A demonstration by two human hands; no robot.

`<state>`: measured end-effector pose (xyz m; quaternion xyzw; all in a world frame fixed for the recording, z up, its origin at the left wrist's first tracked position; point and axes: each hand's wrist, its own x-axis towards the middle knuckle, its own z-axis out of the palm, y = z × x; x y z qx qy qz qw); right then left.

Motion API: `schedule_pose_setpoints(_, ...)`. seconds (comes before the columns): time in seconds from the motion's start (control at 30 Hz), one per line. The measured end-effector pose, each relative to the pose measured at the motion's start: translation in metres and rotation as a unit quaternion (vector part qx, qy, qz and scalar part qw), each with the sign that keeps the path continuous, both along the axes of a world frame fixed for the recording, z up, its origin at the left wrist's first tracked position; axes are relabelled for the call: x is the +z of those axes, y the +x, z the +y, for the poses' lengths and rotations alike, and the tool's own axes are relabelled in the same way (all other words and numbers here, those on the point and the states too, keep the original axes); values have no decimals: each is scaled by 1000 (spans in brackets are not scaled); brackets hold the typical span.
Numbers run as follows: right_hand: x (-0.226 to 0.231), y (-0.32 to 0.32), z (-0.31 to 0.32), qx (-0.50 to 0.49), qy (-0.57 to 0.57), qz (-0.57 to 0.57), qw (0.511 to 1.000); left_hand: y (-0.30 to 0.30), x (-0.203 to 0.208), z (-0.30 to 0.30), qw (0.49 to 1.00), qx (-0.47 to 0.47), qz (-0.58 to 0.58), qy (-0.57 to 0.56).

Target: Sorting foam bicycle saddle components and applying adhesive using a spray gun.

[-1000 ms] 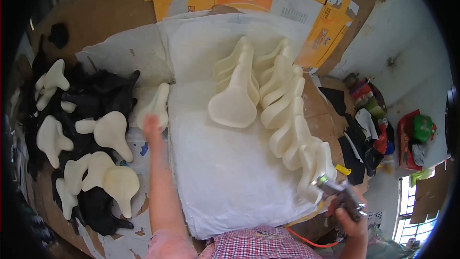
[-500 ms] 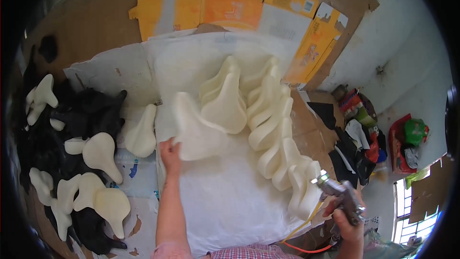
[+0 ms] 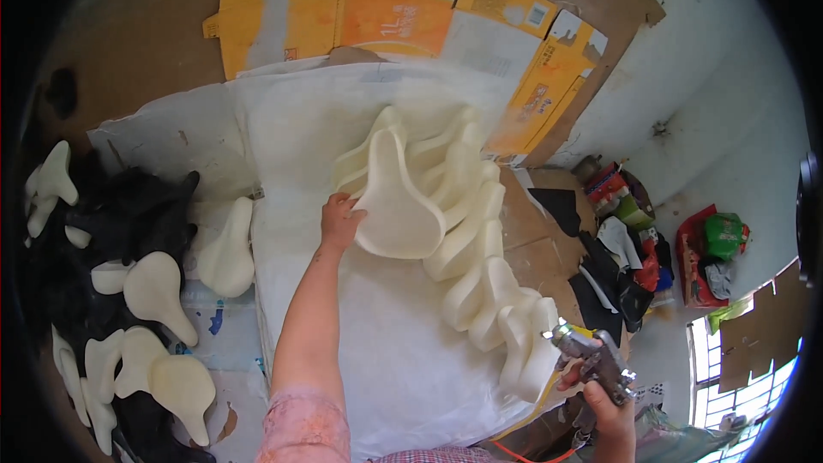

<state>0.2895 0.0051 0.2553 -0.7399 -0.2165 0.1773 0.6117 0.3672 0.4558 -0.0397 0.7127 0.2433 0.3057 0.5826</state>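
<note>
My left hand grips the left edge of a cream foam bicycle saddle pad, its narrow nose pointing away from me. The pad is at the front of a short row of similar pads, partly hiding them. A longer row of overlapping foam pads curves along the right side of the white-covered work surface. At the lower right, my right hand is wrapped round a metal spray gun, its nozzle close to the nearest pads. A red-orange hose shows below it.
Loose foam pads and black pieces lie heaped at the left. One pad lies by the white sheet's left edge. Flattened yellow cartons line the back. Black scraps and a red box sit at the right.
My left hand has moved the foam pad rightward and away from me, up against the short row. The spray gun stays in my right hand. The whole view has shifted slightly.
</note>
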Motion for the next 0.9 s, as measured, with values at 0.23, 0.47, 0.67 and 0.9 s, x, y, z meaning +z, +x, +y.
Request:
schedule_pose_setpoints(0.23,-2,10,21,53,-42,-13,998,-142,12,-8,939,324,-112,-2)
schedule_pose_setpoints(0.47,12,12,27,-50,4,-77,996,-270,18,52,783,564,-196,-173)
schedule_pose_setpoints(0.67,6,17,46,50,-70,-15,996,-101,-12,69,943,277,-119,-141)
schedule_pose_setpoints(0.9,16,14,41,-43,-31,-32,998,50,17,24,929,113,218,277)
